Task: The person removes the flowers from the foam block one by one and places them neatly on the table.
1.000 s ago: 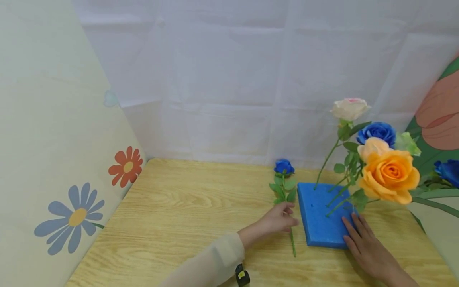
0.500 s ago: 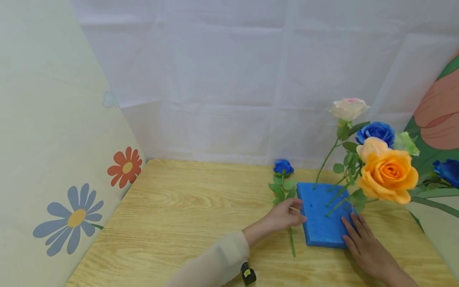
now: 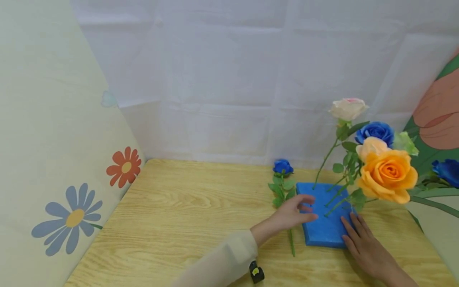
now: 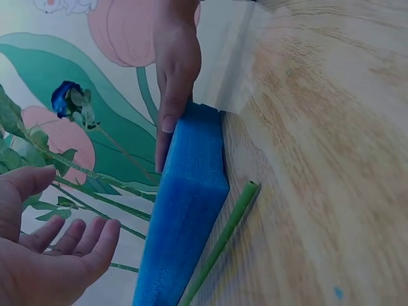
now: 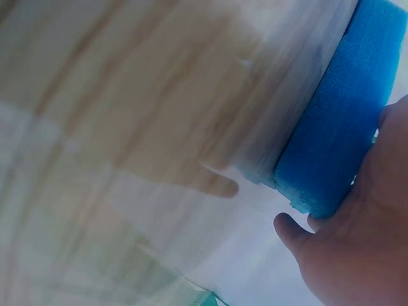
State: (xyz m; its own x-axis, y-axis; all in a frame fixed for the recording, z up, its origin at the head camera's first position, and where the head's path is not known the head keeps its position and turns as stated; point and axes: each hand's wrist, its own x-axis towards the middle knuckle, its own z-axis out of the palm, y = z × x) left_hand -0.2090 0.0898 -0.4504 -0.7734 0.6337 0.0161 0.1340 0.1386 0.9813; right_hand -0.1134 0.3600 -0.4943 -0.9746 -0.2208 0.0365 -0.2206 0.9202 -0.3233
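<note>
A blue foam block (image 3: 319, 233) lies flat on the table with several artificial roses stuck in it, among them a white rose (image 3: 348, 109), a blue rose (image 3: 375, 133) and an orange rose (image 3: 389, 175). My left hand (image 3: 292, 214) hovers over the block's left edge, its fingers loosely bent around nothing. Under that wrist a single blue rose (image 3: 283, 166) lies on the table; its green stem (image 4: 223, 242) runs beside the block in the left wrist view. My right hand (image 3: 371, 253) rests straight fingers on the block's front right part, against its side (image 5: 338, 115).
The wooden table (image 3: 172, 207) stretches out to the left. A white cloth (image 3: 215, 79) hangs behind it, and panels with printed flowers stand at both sides. Another blue rose (image 3: 447, 172) leans out at the far right, beyond the orange one.
My left hand has moved right from the lying blue rose's stem to above the foam block's left part, holding nothing. The right hand has stayed on the block.
</note>
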